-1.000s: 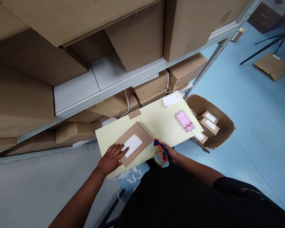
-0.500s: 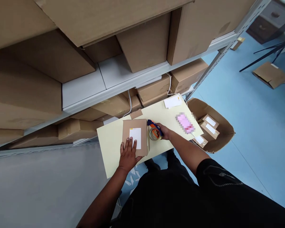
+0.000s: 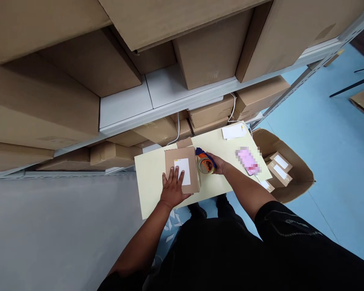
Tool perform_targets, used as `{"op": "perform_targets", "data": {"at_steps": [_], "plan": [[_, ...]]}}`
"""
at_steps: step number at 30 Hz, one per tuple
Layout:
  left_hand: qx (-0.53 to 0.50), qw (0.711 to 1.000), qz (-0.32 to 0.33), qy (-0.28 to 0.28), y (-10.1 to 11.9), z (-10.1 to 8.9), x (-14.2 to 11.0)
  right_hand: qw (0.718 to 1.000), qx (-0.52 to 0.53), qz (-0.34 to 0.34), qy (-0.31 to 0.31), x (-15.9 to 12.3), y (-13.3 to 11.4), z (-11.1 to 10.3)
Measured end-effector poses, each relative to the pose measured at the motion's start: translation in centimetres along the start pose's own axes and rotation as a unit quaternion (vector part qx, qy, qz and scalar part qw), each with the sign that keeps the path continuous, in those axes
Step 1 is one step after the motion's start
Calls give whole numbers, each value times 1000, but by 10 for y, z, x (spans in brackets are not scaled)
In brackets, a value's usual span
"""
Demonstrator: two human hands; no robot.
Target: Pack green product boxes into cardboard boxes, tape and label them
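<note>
A small brown cardboard box [image 3: 182, 161] with a white label lies on a pale yellow table [image 3: 153, 178]. My left hand [image 3: 172, 188] rests flat on its near half, fingers spread over the label's edge. My right hand [image 3: 217, 163] grips a tape dispenser [image 3: 205, 161] with a blue and orange body and a roll of clear tape, held against the box's right side. A small brown piece of cardboard [image 3: 184, 142] lies just beyond the box.
A white slip [image 3: 234, 131] and a pink blurred object [image 3: 248, 161] lie on the table's right part. An open carton [image 3: 294, 178] on the blue floor holds labelled small boxes. Grey metal shelving [image 3: 170, 107] stacked with cardboard boxes stands right behind the table.
The box was turned square on the table and my left hand shifted onto its near half. My right hand brought the tape dispenser up from the table's front edge to the box's right side.
</note>
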State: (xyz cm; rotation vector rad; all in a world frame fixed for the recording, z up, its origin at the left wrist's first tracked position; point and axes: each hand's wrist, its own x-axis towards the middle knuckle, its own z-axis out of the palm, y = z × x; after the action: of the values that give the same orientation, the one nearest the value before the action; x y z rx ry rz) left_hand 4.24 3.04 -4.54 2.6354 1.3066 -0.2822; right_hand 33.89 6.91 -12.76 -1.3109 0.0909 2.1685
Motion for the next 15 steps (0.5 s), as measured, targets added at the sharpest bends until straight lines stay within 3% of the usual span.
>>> {"op": "perform_targets", "data": {"at_steps": [4, 7, 12, 15], "plan": [[0, 1000, -12, -10, 3, -2, 0, 1000, 9, -6, 1, -9, 18, -3], [0, 1000, -24, -12, 6, -4, 2, 1000, 28, 3, 5, -23, 45, -9], [-9, 999, -51, -8, 13, -5, 6, 995, 85, 56, -4, -54, 123, -26], [-11, 998, -62, -3, 18, -5, 7, 991, 118, 53, 14, -64, 174, -36]]}}
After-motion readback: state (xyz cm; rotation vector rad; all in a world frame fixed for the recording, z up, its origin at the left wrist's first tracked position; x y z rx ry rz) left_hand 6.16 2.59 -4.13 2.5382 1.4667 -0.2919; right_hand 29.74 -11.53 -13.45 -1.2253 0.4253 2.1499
